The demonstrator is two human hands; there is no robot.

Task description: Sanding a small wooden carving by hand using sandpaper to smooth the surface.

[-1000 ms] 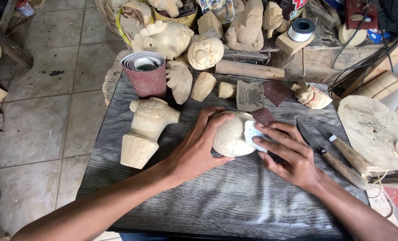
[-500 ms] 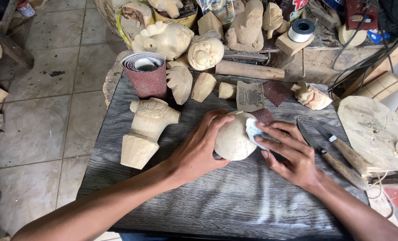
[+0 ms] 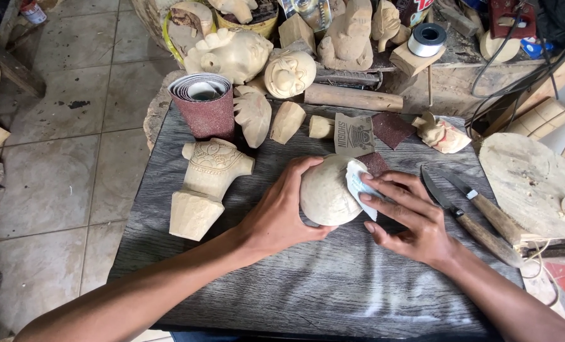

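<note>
— Hands first: what are they on?

— Left hand (image 3: 281, 215) is wrapped round a rounded pale wooden carving (image 3: 325, 193), fingers curled over its top and thumb under its near side, so it grips the piece firmly. The carving sits on the grey tabletop (image 3: 333, 291), about the middle, a little toward the far edge.

— And the other?

— Right hand (image 3: 409, 218) presses a small folded piece of pale sandpaper (image 3: 357, 183) against the carving's right side. Its fingers are laid flat and close together on the paper, thumb tucked below; it pins the paper to the wood rather than pinching it.

— What lies around them?

— Toward the left edge stands a carved wooden torso (image 3: 205, 183) on a faceted base, apart from the left hand. Behind it, near the far left corner, a roll of reddish sandpaper (image 3: 205, 104) stands upright. Along the far edge lie several small carved pieces (image 3: 257, 117), a wooden dowel (image 3: 352, 98) and loose dark sandpaper squares (image 3: 390, 128); one dark square touches the carving's far side.

— Any tools?

— Two knives with wooden handles (image 3: 476, 215) lie side by side just right of the right hand, blades pointing toward the far edge. Past the right edge sits a flat round slab of wood (image 3: 529, 183).

— Beyond the table?

— Carved heads (image 3: 289, 71) and figures crowd the far side, with a roll of tape (image 3: 426, 39) on a block. Tiled floor (image 3: 61, 158) shows on the left.
</note>
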